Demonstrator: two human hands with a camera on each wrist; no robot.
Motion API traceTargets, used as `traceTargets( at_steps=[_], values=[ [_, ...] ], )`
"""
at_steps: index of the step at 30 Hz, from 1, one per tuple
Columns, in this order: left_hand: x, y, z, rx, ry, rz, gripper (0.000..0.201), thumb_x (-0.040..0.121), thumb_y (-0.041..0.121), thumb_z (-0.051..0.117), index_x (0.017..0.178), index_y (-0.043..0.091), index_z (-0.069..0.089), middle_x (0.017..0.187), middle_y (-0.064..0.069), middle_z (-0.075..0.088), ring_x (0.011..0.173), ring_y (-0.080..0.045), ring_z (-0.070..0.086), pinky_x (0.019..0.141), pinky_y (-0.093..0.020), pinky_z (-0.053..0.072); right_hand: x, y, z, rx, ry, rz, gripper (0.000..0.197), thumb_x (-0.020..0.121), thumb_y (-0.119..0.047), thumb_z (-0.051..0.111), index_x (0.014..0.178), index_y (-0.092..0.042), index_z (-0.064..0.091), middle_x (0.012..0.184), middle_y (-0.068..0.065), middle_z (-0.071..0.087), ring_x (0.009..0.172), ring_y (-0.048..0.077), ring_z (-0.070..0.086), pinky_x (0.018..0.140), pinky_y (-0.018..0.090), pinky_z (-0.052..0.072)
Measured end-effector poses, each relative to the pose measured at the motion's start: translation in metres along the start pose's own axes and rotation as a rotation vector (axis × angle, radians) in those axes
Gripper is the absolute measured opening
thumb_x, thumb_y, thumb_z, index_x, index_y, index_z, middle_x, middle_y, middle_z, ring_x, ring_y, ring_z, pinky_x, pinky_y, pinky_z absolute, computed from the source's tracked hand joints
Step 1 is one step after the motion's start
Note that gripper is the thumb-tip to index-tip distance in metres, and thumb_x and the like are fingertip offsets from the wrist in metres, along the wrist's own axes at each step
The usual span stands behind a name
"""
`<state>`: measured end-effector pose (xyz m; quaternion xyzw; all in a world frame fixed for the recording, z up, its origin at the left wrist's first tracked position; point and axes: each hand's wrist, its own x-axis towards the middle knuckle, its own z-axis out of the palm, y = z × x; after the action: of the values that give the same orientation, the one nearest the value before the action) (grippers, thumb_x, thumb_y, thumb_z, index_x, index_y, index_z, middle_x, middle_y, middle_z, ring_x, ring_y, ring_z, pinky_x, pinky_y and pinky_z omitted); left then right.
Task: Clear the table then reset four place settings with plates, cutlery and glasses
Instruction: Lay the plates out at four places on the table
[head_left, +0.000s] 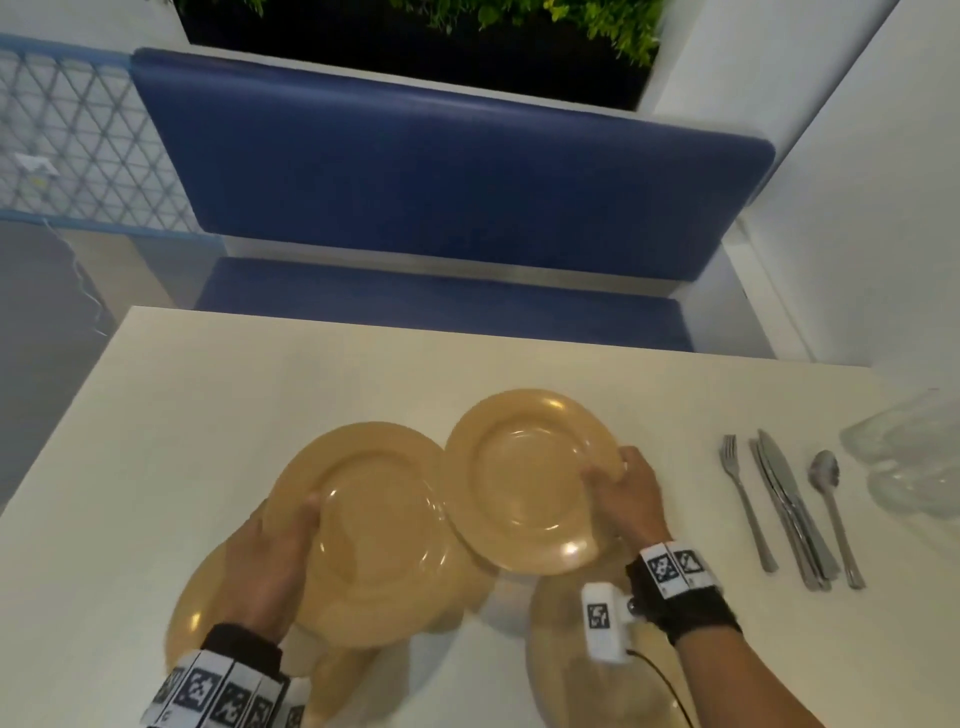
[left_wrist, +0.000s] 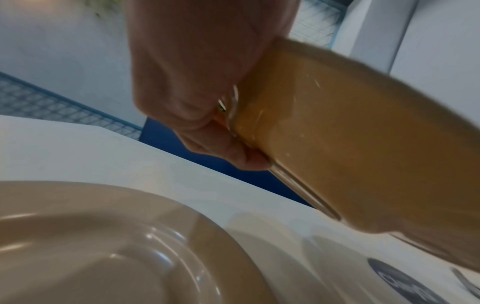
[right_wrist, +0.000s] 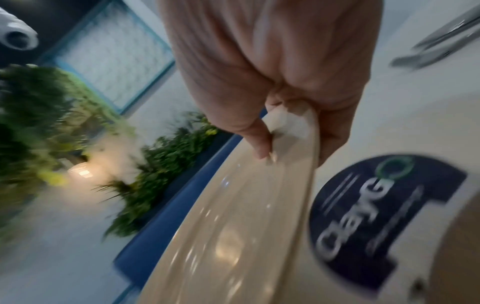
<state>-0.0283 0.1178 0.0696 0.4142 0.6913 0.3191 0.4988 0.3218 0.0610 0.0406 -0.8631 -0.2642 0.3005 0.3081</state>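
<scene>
Each hand lifts a tan plate over the white table (head_left: 208, 395). My left hand (head_left: 275, 551) grips the left rim of one plate (head_left: 384, 525), thumb on top; the left wrist view shows its underside (left_wrist: 350, 144) and my left hand (left_wrist: 197, 86) curled round the edge. My right hand (head_left: 628, 499) pinches the right rim of a second plate (head_left: 530, 478), tilted and overlapping the first; in the right wrist view this plate (right_wrist: 233, 236) is held between thumb and fingers of my right hand (right_wrist: 280, 92). Two more tan plates (head_left: 192, 613) (head_left: 561, 654) lie on the table beneath.
A fork (head_left: 743, 499), stacked knives (head_left: 789, 504) and a spoon (head_left: 831, 509) lie in a row on the right. Clear glasses (head_left: 909, 457) stand at the right edge. A blue bench (head_left: 447, 176) faces the far side. A round dark logo sticker (right_wrist: 376, 216) marks the tabletop.
</scene>
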Motion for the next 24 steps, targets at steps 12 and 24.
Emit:
traceTargets(
  at_steps=[12, 24],
  values=[
    [0.005, 0.004, -0.032, -0.017, 0.289, -0.098, 0.024, 0.087, 0.016, 0.07, 0.11, 0.019, 0.063, 0.102, -0.011, 0.067, 0.094, -0.032, 0.061, 0.086, -0.043, 0.05, 0.128, 0.026, -0.036, -0.102, 0.127, 0.319, 0.064, 0.081, -0.032, 0.069, 0.13, 0.001, 0.043, 0.124, 0.025, 0.059, 0.105, 0.043, 0.062, 0.085, 0.046, 0.055],
    [0.096, 0.016, -0.001, -0.101, 0.281, -0.158, 0.041, 0.085, 0.015, 0.073, 0.125, 0.014, 0.064, 0.115, -0.014, 0.068, 0.104, -0.035, 0.065, 0.095, -0.048, 0.053, 0.121, 0.041, -0.01, -0.225, 0.055, 0.357, 0.084, 0.075, -0.035, 0.081, 0.135, -0.002, 0.032, 0.134, 0.023, 0.05, 0.114, 0.043, 0.057, 0.091, 0.048, 0.053]
  ],
)
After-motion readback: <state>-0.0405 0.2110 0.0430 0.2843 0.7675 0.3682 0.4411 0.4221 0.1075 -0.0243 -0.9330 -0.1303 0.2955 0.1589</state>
